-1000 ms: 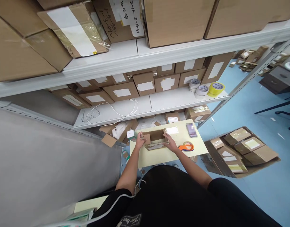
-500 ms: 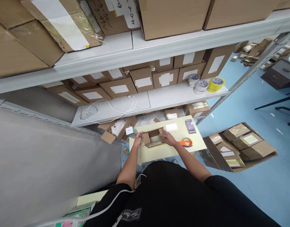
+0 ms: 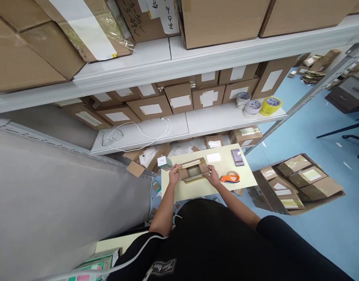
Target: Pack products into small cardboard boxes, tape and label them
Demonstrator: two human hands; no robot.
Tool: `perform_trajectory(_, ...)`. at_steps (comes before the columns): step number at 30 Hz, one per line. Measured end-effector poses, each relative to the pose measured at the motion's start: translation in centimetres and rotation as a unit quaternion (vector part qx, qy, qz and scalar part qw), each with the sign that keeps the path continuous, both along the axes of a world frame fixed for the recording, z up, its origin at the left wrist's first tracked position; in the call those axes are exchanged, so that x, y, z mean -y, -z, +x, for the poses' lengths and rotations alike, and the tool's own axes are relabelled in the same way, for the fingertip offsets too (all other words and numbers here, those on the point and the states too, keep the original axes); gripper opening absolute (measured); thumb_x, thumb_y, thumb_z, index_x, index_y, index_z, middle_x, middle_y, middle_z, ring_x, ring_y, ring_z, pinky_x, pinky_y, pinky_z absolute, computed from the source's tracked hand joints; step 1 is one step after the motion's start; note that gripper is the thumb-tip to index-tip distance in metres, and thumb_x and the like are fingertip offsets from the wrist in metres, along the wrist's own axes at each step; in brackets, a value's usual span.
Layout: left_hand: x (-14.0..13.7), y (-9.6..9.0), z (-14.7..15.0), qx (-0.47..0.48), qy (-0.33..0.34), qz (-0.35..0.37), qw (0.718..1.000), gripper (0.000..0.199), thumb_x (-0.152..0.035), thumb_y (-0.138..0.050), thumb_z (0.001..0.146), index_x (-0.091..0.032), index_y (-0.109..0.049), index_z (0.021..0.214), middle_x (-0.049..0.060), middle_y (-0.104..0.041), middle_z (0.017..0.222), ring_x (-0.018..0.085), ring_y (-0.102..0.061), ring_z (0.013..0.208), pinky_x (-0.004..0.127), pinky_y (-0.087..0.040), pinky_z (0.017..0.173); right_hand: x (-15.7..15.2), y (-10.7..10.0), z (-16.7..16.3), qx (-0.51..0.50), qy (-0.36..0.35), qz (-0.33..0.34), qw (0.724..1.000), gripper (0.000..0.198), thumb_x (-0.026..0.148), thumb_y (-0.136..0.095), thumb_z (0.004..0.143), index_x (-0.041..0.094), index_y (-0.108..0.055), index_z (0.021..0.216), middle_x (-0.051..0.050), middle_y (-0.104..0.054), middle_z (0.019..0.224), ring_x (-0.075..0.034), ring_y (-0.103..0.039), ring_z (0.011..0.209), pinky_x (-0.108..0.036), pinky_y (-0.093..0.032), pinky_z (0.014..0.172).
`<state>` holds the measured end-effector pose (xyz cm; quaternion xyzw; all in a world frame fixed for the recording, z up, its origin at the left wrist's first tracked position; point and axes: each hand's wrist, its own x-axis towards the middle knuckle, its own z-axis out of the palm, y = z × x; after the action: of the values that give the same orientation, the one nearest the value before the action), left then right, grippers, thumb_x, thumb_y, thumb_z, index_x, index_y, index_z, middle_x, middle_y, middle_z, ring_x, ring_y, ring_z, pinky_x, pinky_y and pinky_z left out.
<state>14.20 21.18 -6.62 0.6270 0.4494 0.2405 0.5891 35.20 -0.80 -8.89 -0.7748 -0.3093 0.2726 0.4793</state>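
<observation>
**Storage shelving (image 3: 214, 54) and bench (image 3: 191, 191), with an open carton (image 3: 193, 178) between two hands**

Head view. Pale blue flooring (image 3: 302, 128) extends to the right of the bench. The open carton lies left of the bench's middle; whether it rests there or hangs just above cannot be told. The left hand (image 3: 174, 174) is closed on its left end; the right hand (image 3: 212, 175) curls, fingers drawn in, about its right end. Thin cardboard should prove light and fairly stiff, though liable to skew while the top stands open; the glossy tape along the long sides may slip. Its short ends, near the corners, seem the soundest holds.

Surroundings: a green-and-white box (image 3: 164, 163) sits just beyond the left hand, limiting room there. An orange tape dispenser (image 3: 230, 178) lies beside the right forearm, where an outward sweep could catch it. Past the carton's right end lie a white card (image 3: 213, 157) and a purplish, pixelated item (image 3: 238, 157). Tape rolls (image 3: 252, 109) stand on the shelf behind; a large carton (image 3: 263, 195) of smaller boxes occupies the floor at right.
</observation>
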Motion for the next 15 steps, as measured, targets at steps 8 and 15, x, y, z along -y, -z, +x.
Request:
perform_trajectory(8, 1.9, -0.4, -1.2, -0.010, 0.073, -0.138, 0.988, 0.058, -0.026, -0.068, 0.079, -0.022, -0.069, 0.137, 0.011, -0.065, 0.145, 0.030, -0.062, 0.132, 0.044, -0.049, 0.110, -1.6, -0.8, 1.3, -0.005, -0.001, -0.102, 0.995, 0.080, 0.049, -0.066, 0.090, 0.024, -0.040, 0.161, -0.014, -0.065, 0.140, -0.031, -0.069, 0.112, -0.047, -0.053, 0.104)
perform_trajectory(15, 5.5, 0.0, 1.9, -0.091, -0.041, 0.061, 0.993, 0.041, -0.039, -0.067, 0.092, -0.022, -0.062, 0.128, 0.010, -0.066, 0.136, 0.026, -0.060, 0.128, 0.038, -0.044, 0.111, -2.2, -0.6, 0.4, -0.053, -0.023, -0.151, 0.987, 0.071, 0.051, -0.057, 0.095, 0.024, -0.040, 0.159, -0.011, -0.070, 0.135, -0.034, -0.067, 0.124, -0.050, -0.054, 0.105)
